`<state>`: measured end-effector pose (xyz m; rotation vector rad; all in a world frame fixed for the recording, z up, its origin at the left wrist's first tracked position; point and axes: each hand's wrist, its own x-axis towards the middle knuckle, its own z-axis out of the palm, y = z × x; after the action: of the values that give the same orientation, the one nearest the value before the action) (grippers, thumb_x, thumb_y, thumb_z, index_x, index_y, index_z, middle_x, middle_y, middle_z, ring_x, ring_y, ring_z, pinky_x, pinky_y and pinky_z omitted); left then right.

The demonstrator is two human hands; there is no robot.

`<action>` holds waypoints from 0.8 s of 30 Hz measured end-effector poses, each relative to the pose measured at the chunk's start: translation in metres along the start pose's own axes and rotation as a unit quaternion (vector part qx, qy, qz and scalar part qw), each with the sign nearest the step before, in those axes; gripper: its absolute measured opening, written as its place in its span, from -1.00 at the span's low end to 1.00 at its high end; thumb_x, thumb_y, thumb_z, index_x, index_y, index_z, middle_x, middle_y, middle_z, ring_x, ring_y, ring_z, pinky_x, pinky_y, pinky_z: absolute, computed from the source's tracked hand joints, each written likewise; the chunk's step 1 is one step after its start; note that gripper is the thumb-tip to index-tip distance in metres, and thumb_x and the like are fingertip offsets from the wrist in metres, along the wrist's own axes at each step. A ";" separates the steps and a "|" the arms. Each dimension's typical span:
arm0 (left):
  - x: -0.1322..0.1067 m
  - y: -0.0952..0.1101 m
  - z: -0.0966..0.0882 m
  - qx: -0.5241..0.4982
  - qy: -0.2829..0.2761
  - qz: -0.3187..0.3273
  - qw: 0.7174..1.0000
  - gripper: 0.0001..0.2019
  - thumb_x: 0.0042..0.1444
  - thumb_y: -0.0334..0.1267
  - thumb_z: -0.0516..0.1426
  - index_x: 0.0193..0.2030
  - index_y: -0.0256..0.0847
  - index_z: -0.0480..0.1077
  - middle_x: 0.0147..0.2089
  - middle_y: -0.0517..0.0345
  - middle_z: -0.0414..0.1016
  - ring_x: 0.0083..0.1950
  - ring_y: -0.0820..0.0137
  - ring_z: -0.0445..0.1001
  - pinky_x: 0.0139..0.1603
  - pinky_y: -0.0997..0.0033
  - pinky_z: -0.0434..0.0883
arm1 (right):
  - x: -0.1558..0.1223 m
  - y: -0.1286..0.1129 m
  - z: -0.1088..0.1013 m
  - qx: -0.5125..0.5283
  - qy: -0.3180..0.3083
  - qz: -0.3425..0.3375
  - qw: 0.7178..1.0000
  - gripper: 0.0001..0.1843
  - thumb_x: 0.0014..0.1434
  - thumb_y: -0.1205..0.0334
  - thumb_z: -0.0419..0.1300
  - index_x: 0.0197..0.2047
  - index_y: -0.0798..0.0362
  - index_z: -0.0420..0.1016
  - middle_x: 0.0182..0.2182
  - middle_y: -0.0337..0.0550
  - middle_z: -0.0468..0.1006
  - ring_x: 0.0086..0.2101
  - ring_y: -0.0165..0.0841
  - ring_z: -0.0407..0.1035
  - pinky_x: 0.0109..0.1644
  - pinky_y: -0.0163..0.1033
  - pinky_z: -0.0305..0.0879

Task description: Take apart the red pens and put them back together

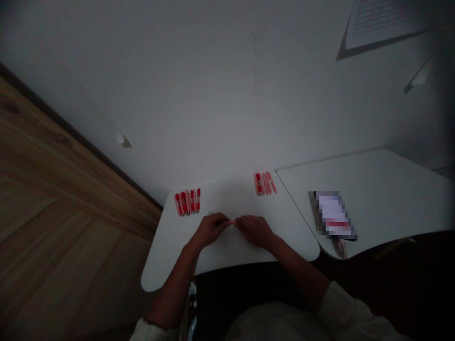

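Note:
Both my hands rest on a small white table [227,255], fingertips meeting over one pink-red pen [231,222]. My left hand [210,228] is closed on the pen's left end, which looks dark. My right hand [254,229] is closed on its right end. A row of several red pens [187,202] lies at the table's far left. Another row of several pink-red pens [265,183] lies at the far right corner, beyond my right hand.
A second white table [377,189] adjoins on the right, with a dark flat device [334,216] lying near its front edge. A white wall rises behind both tables. Wooden floor [53,199] spreads to the left. The scene is dim.

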<state>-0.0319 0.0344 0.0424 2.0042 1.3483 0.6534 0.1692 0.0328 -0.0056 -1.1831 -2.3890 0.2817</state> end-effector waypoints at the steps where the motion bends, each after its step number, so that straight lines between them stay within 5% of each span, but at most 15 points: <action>1: 0.000 -0.001 0.000 -0.008 -0.006 -0.007 1.000 -0.66 0.10 0.03 0.09 -0.29 -0.23 0.47 -0.40 0.13 0.49 -0.40 0.44 0.38 -0.36 0.46 0.32 | 0.000 0.000 0.000 -0.001 0.000 0.000 1.000 -0.65 0.36 0.06 -0.15 -0.11 0.00 0.41 -0.31 -0.15 0.54 -0.27 -0.37 0.41 -0.28 -0.32 0.14; 11: 0.002 -0.011 -0.003 -0.075 -0.062 -0.076 0.992 -0.62 0.09 0.04 0.08 -0.27 -0.28 0.47 -0.48 0.15 0.42 -0.54 0.51 0.32 -0.57 0.54 0.27 | 0.000 0.002 0.003 -0.013 0.000 -0.008 1.000 -0.68 0.36 0.06 -0.12 -0.12 -0.02 0.40 -0.31 -0.17 0.53 -0.28 -0.40 0.40 -0.31 -0.35 0.12; 24: 0.003 -0.009 -0.002 -0.086 -0.037 -0.045 0.995 -0.62 0.06 0.03 0.12 -0.20 -0.27 0.48 -0.41 0.11 0.49 -0.46 0.47 0.38 -0.43 0.48 0.35 | -0.001 0.000 -0.001 -0.003 0.005 -0.003 1.000 -0.65 0.37 0.07 -0.16 -0.09 -0.01 0.39 -0.31 -0.15 0.53 -0.27 -0.38 0.39 -0.25 -0.33 0.14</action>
<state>-0.0375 0.0399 0.0373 1.8038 1.2847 0.6249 0.1705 0.0320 -0.0051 -1.1764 -2.3852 0.2663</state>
